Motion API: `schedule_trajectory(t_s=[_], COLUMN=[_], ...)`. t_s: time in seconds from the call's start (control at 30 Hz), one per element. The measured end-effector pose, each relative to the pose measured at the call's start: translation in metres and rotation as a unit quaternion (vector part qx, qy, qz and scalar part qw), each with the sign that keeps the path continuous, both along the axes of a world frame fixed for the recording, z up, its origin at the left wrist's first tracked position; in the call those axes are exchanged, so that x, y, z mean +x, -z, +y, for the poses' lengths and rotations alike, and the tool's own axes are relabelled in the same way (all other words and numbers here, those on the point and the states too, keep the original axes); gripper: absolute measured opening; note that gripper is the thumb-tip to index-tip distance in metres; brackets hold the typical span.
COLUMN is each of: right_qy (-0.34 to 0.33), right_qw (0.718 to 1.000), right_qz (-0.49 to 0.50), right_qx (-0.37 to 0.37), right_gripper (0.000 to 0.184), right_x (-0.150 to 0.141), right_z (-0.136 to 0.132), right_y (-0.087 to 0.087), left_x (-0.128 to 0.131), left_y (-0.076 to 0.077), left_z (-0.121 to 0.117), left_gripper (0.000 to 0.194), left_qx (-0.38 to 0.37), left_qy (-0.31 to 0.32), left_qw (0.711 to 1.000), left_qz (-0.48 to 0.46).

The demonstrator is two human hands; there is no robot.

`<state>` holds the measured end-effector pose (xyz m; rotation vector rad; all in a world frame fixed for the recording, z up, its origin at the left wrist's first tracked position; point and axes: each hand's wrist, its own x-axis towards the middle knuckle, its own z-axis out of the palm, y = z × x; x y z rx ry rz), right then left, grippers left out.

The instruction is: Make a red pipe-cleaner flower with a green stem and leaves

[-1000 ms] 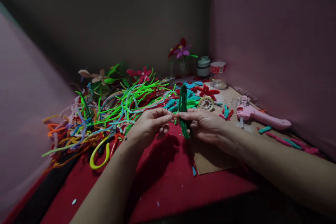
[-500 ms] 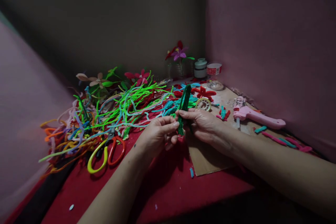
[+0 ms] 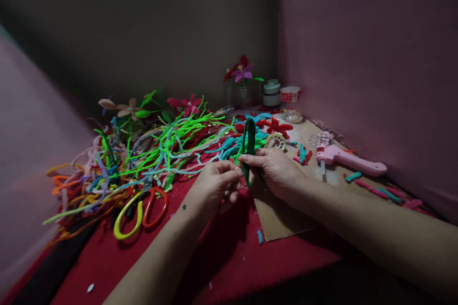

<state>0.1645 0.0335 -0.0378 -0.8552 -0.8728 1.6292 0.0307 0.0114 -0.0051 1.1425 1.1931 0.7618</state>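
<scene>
A dark green pipe cleaner [image 3: 249, 140], bent into a tall narrow loop, stands upright between my hands. My right hand [image 3: 281, 169] pinches it around its middle, thumb on the near side. Just left of the loop is my left hand [image 3: 222, 182], thumb and forefinger pressed together; whatever lies between those fingertips is hidden. Below both hands are the red tablecloth [image 3: 229, 257] and a piece of cardboard [image 3: 282, 221].
Bright green and multicoloured pipe cleaners [image 3: 179, 138] pile up on the left, beside scissors with yellow and red handles [image 3: 155, 207]. On the right lie a tape roll [image 3: 275, 142] and a pink glue gun [image 3: 352, 158]. Flowers [image 3: 243, 72] and a jar [image 3: 272, 93] stand behind.
The green loop has turned and its sides have spread apart slightly. My left fingertips have shifted left off its lower part, while my right hand keeps its pinch. The view has shifted slightly.
</scene>
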Motion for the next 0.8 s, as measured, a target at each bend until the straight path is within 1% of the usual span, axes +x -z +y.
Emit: schedule_trajectory(t_s=[0.07, 0.13, 0.2, 0.23, 0.27, 0.33, 0.43, 0.53, 0.6, 0.63, 0.73, 0.8], right_qy=[-0.003, -0.007, -0.02, -0.034, -0.052, -0.103, -0.173, -0.212, -0.226, -0.23, -0.232, -0.227], right_qw=[1.0, 1.0, 0.999, 0.998, 0.996, 0.99, 0.98, 0.973, 0.969, 0.968, 0.965, 0.966], right_qz=[0.002, 0.017, 0.025, 0.023, 0.016, -0.001, -0.007, -0.013, -0.027, -0.036, -0.057, -0.066], right_qx=[-0.002, -0.013, -0.035, -0.05, -0.066, -0.095, -0.097, -0.089, -0.092, -0.094, -0.105, -0.101], right_gripper=[0.011, 0.008, 0.007, 0.006, 0.005, 0.005, 0.008, 0.009, 0.011, 0.012, 0.015, 0.014], right_x=[0.001, 0.001, 0.001, 0.0, 0.0, -0.001, -0.002, -0.002, -0.003, -0.003, -0.004, -0.005], right_z=[0.0, 0.001, 0.0, -0.001, -0.003, -0.007, -0.014, -0.017, -0.018, -0.018, -0.02, -0.022], right_y=[0.0, -0.002, -0.004, -0.006, -0.008, -0.011, -0.012, -0.009, -0.008, -0.008, -0.01, -0.013], left_x=[0.0, -0.003, -0.009, -0.013, -0.017, -0.025, -0.031, -0.03, -0.029, -0.029, -0.029, -0.029], left_y=[-0.004, -0.011, -0.017, -0.019, -0.021, -0.02, -0.015, -0.013, -0.015, -0.015, -0.017, -0.017], left_z=[-0.001, 0.0, 0.003, 0.005, 0.008, 0.013, 0.018, 0.017, 0.016, 0.015, 0.013, 0.012], left_gripper=[0.019, 0.021, 0.025, 0.026, 0.024, 0.02, 0.026, 0.033, 0.034, 0.031, 0.021, 0.021], left_qx=[0.012, 0.037, 0.094, 0.135, 0.167, 0.188, 0.165, 0.148, 0.153, 0.16, 0.192, 0.213], left_qy=[0.008, 0.021, 0.01, -0.012, -0.035, -0.046, -0.022, -0.004, -0.001, -0.005, -0.038, -0.061], left_qw=[0.999, 0.994, 0.982, 0.973, 0.968, 0.971, 0.986, 0.988, 0.987, 0.986, 0.981, 0.975], left_qz=[0.033, 0.097, 0.166, 0.185, 0.186, 0.138, 0.027, -0.038, -0.05, -0.047, -0.011, 0.024])
